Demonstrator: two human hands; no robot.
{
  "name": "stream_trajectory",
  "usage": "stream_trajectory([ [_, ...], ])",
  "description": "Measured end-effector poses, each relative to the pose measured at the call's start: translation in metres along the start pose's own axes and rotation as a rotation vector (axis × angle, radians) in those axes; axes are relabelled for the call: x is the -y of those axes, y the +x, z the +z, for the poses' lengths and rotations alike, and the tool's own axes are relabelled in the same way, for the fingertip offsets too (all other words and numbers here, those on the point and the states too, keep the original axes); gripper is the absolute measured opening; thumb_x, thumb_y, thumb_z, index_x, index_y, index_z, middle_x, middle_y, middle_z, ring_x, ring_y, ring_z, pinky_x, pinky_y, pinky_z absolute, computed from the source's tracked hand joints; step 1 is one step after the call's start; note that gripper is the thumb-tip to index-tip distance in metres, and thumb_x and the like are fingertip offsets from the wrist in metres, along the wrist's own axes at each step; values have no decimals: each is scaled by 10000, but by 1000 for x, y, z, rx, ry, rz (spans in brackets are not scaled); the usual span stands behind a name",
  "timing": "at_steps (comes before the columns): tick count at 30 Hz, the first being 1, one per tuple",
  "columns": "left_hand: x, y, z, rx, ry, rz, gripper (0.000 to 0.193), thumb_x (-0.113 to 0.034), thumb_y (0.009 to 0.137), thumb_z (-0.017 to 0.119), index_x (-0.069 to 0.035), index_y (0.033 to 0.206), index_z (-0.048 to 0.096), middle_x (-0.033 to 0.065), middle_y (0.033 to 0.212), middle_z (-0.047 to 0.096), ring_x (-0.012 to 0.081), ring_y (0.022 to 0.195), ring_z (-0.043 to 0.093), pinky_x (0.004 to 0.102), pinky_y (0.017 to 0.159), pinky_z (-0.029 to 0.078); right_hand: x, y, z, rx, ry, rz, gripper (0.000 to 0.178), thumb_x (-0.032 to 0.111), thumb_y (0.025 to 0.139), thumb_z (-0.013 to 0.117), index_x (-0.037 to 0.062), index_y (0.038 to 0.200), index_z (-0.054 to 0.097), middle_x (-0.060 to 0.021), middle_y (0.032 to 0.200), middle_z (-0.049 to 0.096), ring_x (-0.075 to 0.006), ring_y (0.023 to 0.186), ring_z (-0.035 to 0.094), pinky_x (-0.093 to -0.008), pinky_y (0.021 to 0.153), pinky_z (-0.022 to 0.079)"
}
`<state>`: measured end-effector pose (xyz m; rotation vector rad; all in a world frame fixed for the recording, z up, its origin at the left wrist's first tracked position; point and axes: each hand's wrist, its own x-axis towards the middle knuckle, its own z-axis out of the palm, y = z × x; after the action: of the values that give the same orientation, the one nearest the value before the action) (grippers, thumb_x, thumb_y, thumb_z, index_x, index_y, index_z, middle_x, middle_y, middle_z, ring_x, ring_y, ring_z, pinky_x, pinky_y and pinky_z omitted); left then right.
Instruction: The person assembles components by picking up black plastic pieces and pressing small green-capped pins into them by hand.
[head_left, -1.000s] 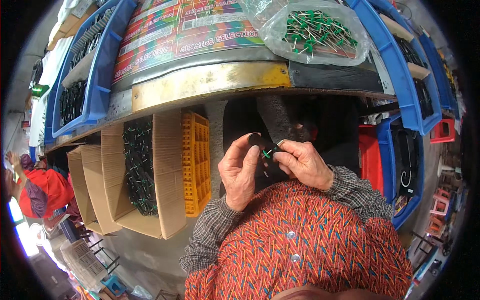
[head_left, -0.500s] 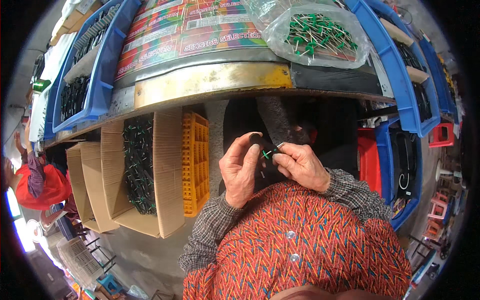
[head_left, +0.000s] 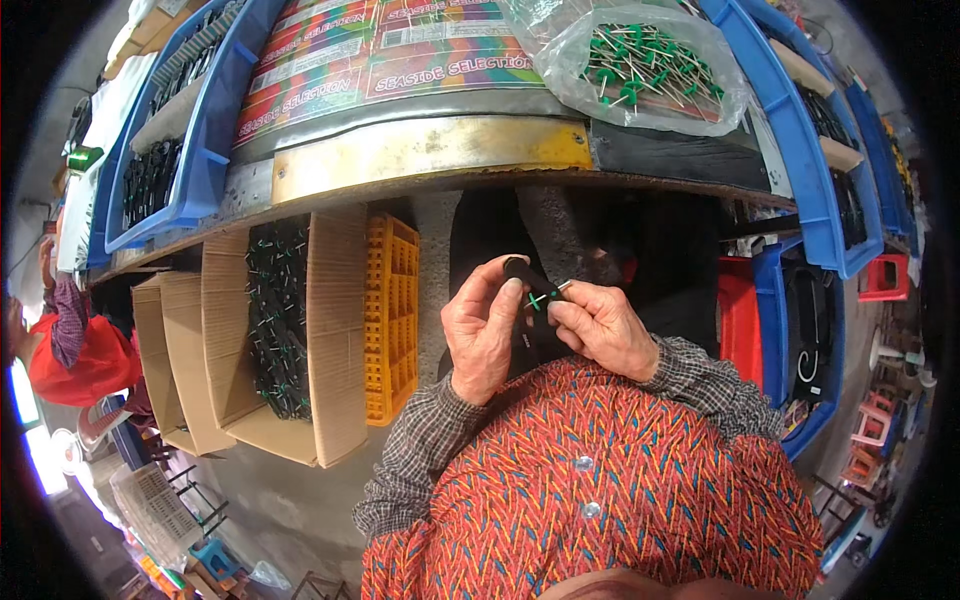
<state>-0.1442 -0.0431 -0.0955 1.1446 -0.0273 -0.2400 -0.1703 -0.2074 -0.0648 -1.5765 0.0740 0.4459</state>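
Over my lap, both hands grip a small black part (head_left: 541,283) with a rounded end; its exact kind cannot be made out. My left hand (head_left: 478,333) pinches the rounded end between thumb and fingers. At the other end, my right hand (head_left: 606,332) is closed around the part, thumb and forefinger together. A green-headed metal pin (head_left: 537,301) sits across the black part between the two hands, its shaft partly hidden. More such pins (head_left: 655,65) lie heaped in a clear plastic bag (head_left: 735,110) on the bench.
The bench edge (head_left: 430,160) runs just beyond my hands. Blue bins (head_left: 205,205) of black parts stand at both bench ends. Below left are a cardboard box (head_left: 340,340) of black parts with green pins and an orange crate (head_left: 390,320). A person in red (head_left: 85,355) is at far left.
The green head and black part have shifted slightly between my fingers. Both hands keep their hold, and the whole view has moved a little.
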Motion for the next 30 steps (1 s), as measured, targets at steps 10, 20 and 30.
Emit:
stream_trajectory([
  [10,10,0,-3,-16,-19,-20,239,-103,948,564,2,1161,588,22,911,610,59,745,555,206,608,491,-2,1,1,5,9,35,181,123,966,511,7,830,543,40,604,461,-24,523,433,-219,456,347],
  [20,5,3,-10,25,26,-15,241,-109,943,577,12,1151,593,18,883,611,68,733,563,209,615,494,-6,3,4,-13,-12,36,197,135,969,508,1,832,552,31,604,477,-31,516,444,-224,456,358],
  [30,-7,3,-10,24,171,-72,186,-144,941,593,-10,1060,641,-21,839,623,28,716,535,165,592,422,-4,-3,5,1,-18,64,199,142,967,512,7,829,559,16,577,508,-28,467,454,-220,421,363],
])
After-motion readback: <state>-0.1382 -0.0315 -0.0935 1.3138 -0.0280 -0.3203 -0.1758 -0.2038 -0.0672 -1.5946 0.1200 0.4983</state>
